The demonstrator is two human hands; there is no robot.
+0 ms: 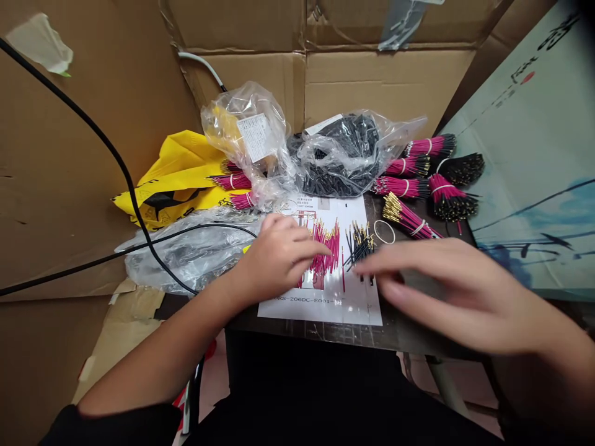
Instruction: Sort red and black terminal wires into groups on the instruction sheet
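My left hand (281, 257) lies over the left side of a pile of short pink-red wires (331, 244) with gold-coloured ends. Its fingers are curled with the thumb close below; whatever they may hold is hidden. Blurred by motion, my right hand (446, 294) hovers at the right of the paper, its thumb and forefinger apart and nothing visible between them. The forefinger's tip is beside a smaller pile of short black wires (357, 241). One loose red wire (343, 271) lies between the piles. Beneath everything is a printed white sheet (320, 310).
Tied pink-and-black wire bundles (402, 188) lie at the back right, near a pale rubber band (384, 232). Clear bags of black parts (339, 155) and yellow parts (246, 124) stand behind. A black cable (116, 155) crosses at left. Cardboard walls (251, 31) enclose the table (409, 325).
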